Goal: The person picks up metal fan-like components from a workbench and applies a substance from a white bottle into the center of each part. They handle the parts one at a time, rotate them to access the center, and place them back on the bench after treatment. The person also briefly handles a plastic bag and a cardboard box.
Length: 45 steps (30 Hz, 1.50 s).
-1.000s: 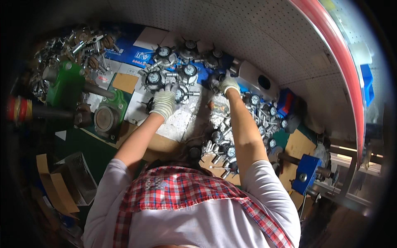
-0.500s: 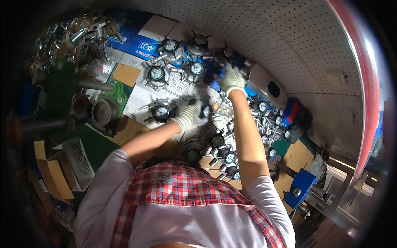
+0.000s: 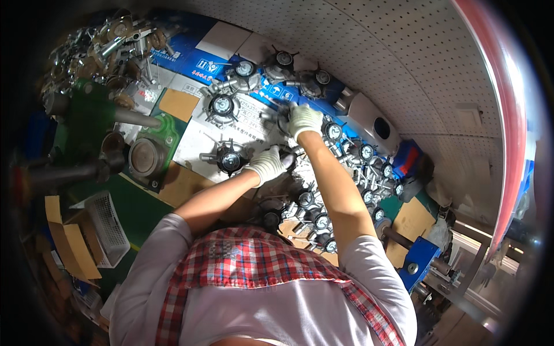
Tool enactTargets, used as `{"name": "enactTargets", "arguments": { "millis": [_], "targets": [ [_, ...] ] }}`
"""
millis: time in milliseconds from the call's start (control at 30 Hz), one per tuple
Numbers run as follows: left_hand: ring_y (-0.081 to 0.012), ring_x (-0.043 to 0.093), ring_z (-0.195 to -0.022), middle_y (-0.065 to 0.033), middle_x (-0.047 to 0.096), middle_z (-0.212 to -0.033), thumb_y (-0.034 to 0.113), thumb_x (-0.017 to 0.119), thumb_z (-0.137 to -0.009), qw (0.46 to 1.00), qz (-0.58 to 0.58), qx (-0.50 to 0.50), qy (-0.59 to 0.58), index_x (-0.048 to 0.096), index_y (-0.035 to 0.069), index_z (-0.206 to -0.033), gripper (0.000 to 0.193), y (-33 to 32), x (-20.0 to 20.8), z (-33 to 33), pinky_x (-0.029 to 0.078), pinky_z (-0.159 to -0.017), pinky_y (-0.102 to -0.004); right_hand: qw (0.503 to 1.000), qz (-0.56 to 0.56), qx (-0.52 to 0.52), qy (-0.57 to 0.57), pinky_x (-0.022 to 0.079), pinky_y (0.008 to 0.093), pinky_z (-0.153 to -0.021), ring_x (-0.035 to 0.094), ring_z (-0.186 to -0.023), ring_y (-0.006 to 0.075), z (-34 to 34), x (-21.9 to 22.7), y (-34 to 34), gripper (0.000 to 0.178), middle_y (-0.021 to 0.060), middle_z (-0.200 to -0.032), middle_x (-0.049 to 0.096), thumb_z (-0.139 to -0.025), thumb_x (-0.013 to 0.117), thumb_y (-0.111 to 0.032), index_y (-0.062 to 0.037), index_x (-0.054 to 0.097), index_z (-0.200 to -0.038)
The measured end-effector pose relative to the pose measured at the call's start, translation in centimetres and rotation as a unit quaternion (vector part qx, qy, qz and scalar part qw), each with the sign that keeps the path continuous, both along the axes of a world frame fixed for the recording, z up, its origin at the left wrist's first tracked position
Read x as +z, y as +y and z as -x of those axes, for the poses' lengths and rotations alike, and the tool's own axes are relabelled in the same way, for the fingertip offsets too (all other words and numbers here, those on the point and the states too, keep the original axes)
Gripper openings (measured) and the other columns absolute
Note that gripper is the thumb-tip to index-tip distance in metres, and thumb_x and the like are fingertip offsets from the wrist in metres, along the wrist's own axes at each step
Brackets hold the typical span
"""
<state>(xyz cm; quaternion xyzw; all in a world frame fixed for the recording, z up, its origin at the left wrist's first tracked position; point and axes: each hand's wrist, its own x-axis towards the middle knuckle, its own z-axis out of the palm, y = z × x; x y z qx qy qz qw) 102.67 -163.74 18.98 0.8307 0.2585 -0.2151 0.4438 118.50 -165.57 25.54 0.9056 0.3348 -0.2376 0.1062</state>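
Note:
My left hand (image 3: pixel 267 166), in a white knitted glove, is closed at the middle of the bench around a metal pump-like part; only its dark, shiny end (image 3: pixel 289 160) shows past the fingers. Farther off and to the right, my right hand (image 3: pixel 304 120), gloved the same way, is closed on a silvery pump-like part (image 3: pixel 282 120) whose outline is blurred. Just left of my left hand a similar part with a black round top (image 3: pixel 229 160) stands on flattened cardboard (image 3: pixel 193 151). Another one (image 3: pixel 223 106) stands farther away.
Beyond my hands, several such parts (image 3: pixel 279 64) stand along blue cardboard (image 3: pixel 190 62). More crowd together (image 3: pixel 320 221) right of my hands. A green press-like fixture (image 3: pixel 167 137) is at the left, below a metal heap (image 3: pixel 115 49). A grey rounded housing (image 3: pixel 372 121) stands against the perforated wall.
My right hand has moved left and slightly nearer, and now grips a pump-like part. The part standing beyond my hands near the middle has left its place. My left hand has shifted slightly right.

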Motion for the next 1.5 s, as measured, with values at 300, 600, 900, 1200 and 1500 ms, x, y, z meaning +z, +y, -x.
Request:
{"name": "enactTargets", "arguments": {
  "millis": [300,600,900,1200,1500],
  "targets": [
    [-0.0360,0.064,-0.108,-0.0265,0.066,-0.113,0.047,0.061,-0.088,0.975,0.188,0.097,-0.075,0.049,-0.006,-0.130,0.069,-2.5,-5.7,-0.9,0.049,-0.094,-0.0415,0.997,0.051,-0.031,0.055,0.048,0.0429,-0.101,0.058,-0.123,0.0343,-5.8,4.7,1.5,0.066,0.0174,-0.136,0.059,-0.084,0.064,-0.061,-0.0202,0.058,-0.136],
    [-0.0288,0.057,-0.114,-0.0143,0.059,-0.127,0.029,0.061,-0.089,0.981,-0.142,-0.084,-0.103,0.050,0.007,-0.133,0.050,3.0,7.8,3.2,0.049,-0.094,-0.0445,0.997,-0.037,-0.026,-0.069,0.042,0.0530,-0.105,0.054,-0.128,0.0371,-13.6,-1.5,1.9,0.046,0.0169,-0.133,0.060,-0.097,0.051,-0.042,-0.0211,0.049,-0.139],
    [-0.0388,0.059,-0.117,-0.0205,0.049,-0.137,0.053,0.081,-0.073,0.986,-0.131,-0.016,0.105,0.040,0.018,-0.146,0.091,7.2,1.8,8.5,0.052,-0.094,-0.0499,0.994,-0.042,0.089,0.039,0.037,0.0447,-0.113,0.052,-0.132,0.0339,-7.3,0.7,9.5,0.058,0.0168,-0.148,0.047,-0.095,0.060,-0.031,-0.0200,0.041,-0.150],
    [-0.0395,0.059,-0.110,-0.0207,0.062,-0.118,0.034,0.085,-0.071,0.999,-0.008,-0.022,-0.046,0.060,0.009,-0.122,0.061,6.0,-2.8,9.9,0.050,-0.096,-0.0469,0.970,-0.103,0.215,-0.036,0.048,0.0503,-0.098,0.058,-0.121,0.0360,-0.9,-2.8,16.9,0.047,0.0177,-0.129,0.058,-0.082,0.075,-0.029,-0.0206,0.061,-0.126],
    [-0.0448,0.050,-0.125,-0.0270,0.043,-0.142,0.047,0.072,-0.082,0.972,-0.113,-0.176,-0.111,0.034,0.007,-0.147,0.086,0.8,4.8,11.0,0.044,-0.101,-0.0544,0.937,-0.016,0.347,0.018,0.047,0.0481,-0.098,0.056,-0.118,0.0376,3.9,-2.0,6.3,0.028,0.0174,-0.129,0.055,-0.100,0.048,-0.025,-0.0153,0.062,-0.121]
  ]
}}
